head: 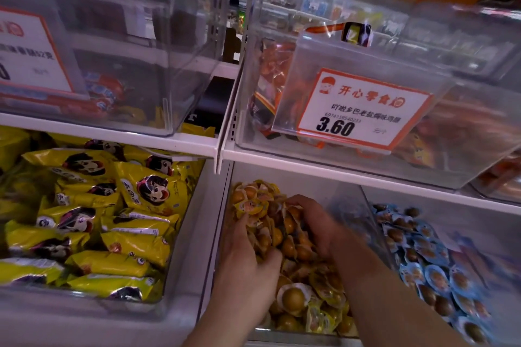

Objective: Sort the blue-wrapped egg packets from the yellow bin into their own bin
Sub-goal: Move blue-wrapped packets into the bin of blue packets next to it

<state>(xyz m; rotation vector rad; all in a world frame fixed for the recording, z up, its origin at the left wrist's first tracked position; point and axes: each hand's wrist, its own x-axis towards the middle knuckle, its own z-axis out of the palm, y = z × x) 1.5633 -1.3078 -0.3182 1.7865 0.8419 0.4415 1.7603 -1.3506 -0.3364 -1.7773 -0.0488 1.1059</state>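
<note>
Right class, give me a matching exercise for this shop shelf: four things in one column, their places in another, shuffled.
Things:
1. price tag
2. blue egg packets
3. big yellow bags
4. both hands (left hand, right hand)

Places:
A. lower left bin
B. lower middle bin, among yellow egg packets
C. upper right bin front
D. lower right bin

Pairs: 1-C, 2-D, 3-A, 4-B

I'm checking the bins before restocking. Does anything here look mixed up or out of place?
Nothing clearly stands out. No blue packet shows among the yellow egg packets, where the left hand and right hand dig into the pile. The blue egg packets sit in the next bin to the right.
</note>
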